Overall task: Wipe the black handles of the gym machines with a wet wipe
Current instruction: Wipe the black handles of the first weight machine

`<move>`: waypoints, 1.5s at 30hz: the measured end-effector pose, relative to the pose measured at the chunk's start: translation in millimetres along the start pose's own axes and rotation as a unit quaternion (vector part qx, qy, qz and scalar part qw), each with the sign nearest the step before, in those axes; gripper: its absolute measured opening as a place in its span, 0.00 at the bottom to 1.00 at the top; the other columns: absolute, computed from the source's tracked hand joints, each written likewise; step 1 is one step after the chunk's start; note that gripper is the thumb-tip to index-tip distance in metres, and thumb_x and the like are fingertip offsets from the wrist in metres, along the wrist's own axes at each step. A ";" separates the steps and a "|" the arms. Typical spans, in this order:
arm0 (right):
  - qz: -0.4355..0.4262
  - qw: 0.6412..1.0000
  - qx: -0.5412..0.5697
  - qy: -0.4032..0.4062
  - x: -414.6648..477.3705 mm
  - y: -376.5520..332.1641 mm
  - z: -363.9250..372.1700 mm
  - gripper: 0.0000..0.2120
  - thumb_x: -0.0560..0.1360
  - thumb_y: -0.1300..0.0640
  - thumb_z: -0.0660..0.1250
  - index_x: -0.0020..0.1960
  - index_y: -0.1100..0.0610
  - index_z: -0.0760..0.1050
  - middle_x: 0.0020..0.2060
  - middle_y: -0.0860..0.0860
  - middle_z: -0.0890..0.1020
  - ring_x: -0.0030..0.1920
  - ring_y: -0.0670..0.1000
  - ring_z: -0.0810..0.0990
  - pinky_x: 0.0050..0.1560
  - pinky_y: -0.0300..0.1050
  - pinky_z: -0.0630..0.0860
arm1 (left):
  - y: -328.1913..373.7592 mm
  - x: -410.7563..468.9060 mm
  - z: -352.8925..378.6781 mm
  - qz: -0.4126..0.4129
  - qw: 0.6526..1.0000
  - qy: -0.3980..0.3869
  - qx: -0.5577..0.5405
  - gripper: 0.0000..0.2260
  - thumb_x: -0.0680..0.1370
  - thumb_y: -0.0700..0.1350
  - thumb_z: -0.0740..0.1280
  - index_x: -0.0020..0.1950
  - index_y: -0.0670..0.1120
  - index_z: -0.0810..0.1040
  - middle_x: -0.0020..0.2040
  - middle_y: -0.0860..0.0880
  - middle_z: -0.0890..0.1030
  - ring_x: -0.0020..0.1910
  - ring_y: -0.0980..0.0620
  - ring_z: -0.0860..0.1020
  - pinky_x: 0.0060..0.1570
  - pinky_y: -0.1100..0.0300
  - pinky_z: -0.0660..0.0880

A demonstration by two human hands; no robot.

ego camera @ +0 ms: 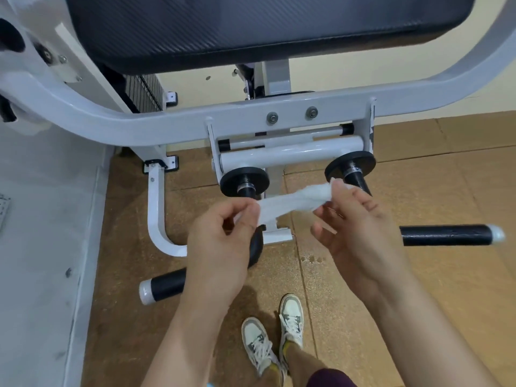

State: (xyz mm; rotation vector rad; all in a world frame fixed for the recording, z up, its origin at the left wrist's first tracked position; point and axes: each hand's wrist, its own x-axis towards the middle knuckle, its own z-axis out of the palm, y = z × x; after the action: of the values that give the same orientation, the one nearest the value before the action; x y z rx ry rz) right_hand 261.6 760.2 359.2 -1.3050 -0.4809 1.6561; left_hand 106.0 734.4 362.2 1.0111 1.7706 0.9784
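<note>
**Q:** Between the two sets of fingertips, what's the risk w/ that wet wipe?

**A:** It's stretched taut and twisted into a narrow strip. Pull harder and I'd guess it tears, or slips out of one pinch and drops to the floor below the hands. Bunched like that, it'd also touch little of a grip at a time.

**Q:** How are the fingers set?

**A:** Left hand: thumb and forefinger pressed together on the wipe's left end, other fingers curled in. Right hand: thumb and fingertips closed on the wadded right end, palm turned up, remaining fingers loosely bent, not spread.

**Q:** Touching any handle?

**A:** No. Right-side black handle sits out beyond the right fingers, apart from them. Left-side black handle lies below and outside the left fingers, partly hidden by that wrist. Two short black pegs stand just beyond the wipe; can't tell if it brushes one.
</note>
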 end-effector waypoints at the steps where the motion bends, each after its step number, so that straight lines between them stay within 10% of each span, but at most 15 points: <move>1: 0.015 1.000 0.025 -0.001 -4.4 -3.3 0.5 0.08 0.77 0.53 0.64 0.49 0.57 0.78 0.44 0.57 0.82 0.42 0.51 0.78 0.33 0.40 0.77 | 2.0 -3.6 -0.9 -0.035 0.993 -0.001 -0.110 0.07 0.76 0.51 0.66 0.45 0.51 0.81 0.36 0.55 0.80 0.37 0.60 0.77 0.43 0.65 0.74; 4: 0.046 0.994 0.094 0.031 -14.7 -11.9 2.0 0.08 0.77 0.55 0.63 0.47 0.58 0.78 0.39 0.55 0.82 0.34 0.48 0.80 0.27 0.37 0.77 | 12.0 -13.6 6.2 -0.147 0.891 -0.038 -0.427 0.07 0.75 0.47 0.66 0.45 0.44 0.78 0.34 0.50 0.80 0.33 0.55 0.78 0.38 0.61 0.78; 8: 0.064 0.983 0.162 0.059 -16.9 -19.5 -6.4 0.02 0.76 0.61 0.65 0.46 0.59 0.76 0.33 0.53 0.80 0.27 0.45 0.77 0.23 0.33 0.74 | 14.3 -20.9 25.9 -0.172 0.822 -0.050 -0.540 0.03 0.71 0.43 0.68 0.43 0.45 0.77 0.33 0.49 0.80 0.27 0.58 0.74 0.27 0.68 0.71; 12: 0.005 0.999 0.007 0.035 -15.6 -31.0 -32.3 0.02 0.74 0.59 0.66 0.47 0.56 0.74 0.30 0.50 0.78 0.23 0.44 0.70 0.18 0.34 0.66 | 14.1 -24.9 55.5 -0.172 0.797 -0.079 -0.573 0.02 0.73 0.42 0.65 0.44 0.46 0.74 0.33 0.50 0.79 0.25 0.59 0.72 0.24 0.71 0.69; 16: -0.034 0.983 -0.181 -0.025 -1.7 -56.6 -74.8 0.07 0.69 0.53 0.69 0.41 0.56 0.80 0.32 0.53 0.78 0.23 0.47 0.70 0.23 0.38 0.69 | 20.4 -20.3 98.7 -0.122 0.835 -0.045 -0.534 0.06 0.69 0.36 0.67 0.42 0.45 0.77 0.36 0.48 0.80 0.33 0.52 0.79 0.31 0.66 0.75; 19: 0.016 0.968 -0.224 -0.115 14.6 -75.5 -100.9 0.14 0.68 0.48 0.68 0.42 0.58 0.84 0.38 0.58 0.84 0.34 0.52 0.81 0.37 0.43 0.79 | 29.5 -20.2 134.7 -0.059 0.929 0.000 -0.364 0.05 0.69 0.37 0.69 0.37 0.46 0.83 0.38 0.48 0.83 0.41 0.48 0.81 0.44 0.59 0.78; 24: 0.004 0.937 -0.281 -0.208 42.3 -99.6 -127.6 0.07 0.71 0.60 0.70 0.49 0.57 0.84 0.45 0.54 0.86 0.49 0.54 0.84 0.57 0.54 0.77 | 49.3 -27.4 171.0 -0.048 0.961 -0.099 -0.253 0.13 0.72 0.47 0.68 0.56 0.52 0.81 0.49 0.56 0.85 0.53 0.61 0.80 0.52 0.69 0.76; 33: -0.119 0.914 -0.371 -0.112 85.0 -82.9 -145.7 0.07 0.70 0.61 0.73 0.39 0.49 0.81 0.36 0.45 0.82 0.36 0.42 0.78 0.37 0.31 0.73 | 29.8 -17.7 219.0 -0.033 0.995 0.078 0.048 0.06 0.75 0.49 0.70 0.42 0.61 0.82 0.49 0.63 0.74 0.55 0.65 0.70 0.52 0.66 0.69; 38: -0.211 0.821 -0.516 -0.124 103.1 -58.4 -135.5 0.13 0.73 0.62 0.69 0.48 0.43 0.79 0.44 0.42 0.82 0.44 0.43 0.81 0.45 0.39 0.77 | 18.8 8.7 217.7 0.009 0.982 0.123 0.144 0.07 0.76 0.45 0.68 0.53 0.53 0.83 0.46 0.62 0.75 0.48 0.64 0.74 0.47 0.72 0.71; 42: -0.314 0.680 -0.646 -0.146 107.3 -56.6 -138.1 0.10 0.72 0.57 0.72 0.53 0.49 0.82 0.45 0.45 0.83 0.45 0.48 0.77 0.46 0.37 0.70 | 10.4 23.8 211.2 0.019 0.986 0.100 0.132 0.08 0.75 0.42 0.68 0.50 0.53 0.83 0.45 0.61 0.77 0.46 0.65 0.76 0.45 0.73 0.71; 45: -0.312 0.691 -0.638 -0.130 120.4 -58.1 -132.1 0.07 0.71 0.60 0.73 0.48 0.52 0.84 0.41 0.47 0.82 0.38 0.46 0.76 0.40 0.28 0.65 | 6.5 32.7 210.5 0.038 0.988 0.085 0.123 0.09 0.76 0.43 0.68 0.53 0.54 0.82 0.46 0.61 0.77 0.46 0.64 0.76 0.46 0.75 0.70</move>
State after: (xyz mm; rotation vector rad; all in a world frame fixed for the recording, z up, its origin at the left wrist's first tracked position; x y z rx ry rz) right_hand 407.0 858.7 292.3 -1.4749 -2.2569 0.7514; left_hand 291.1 810.6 289.0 1.1862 2.0446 0.9313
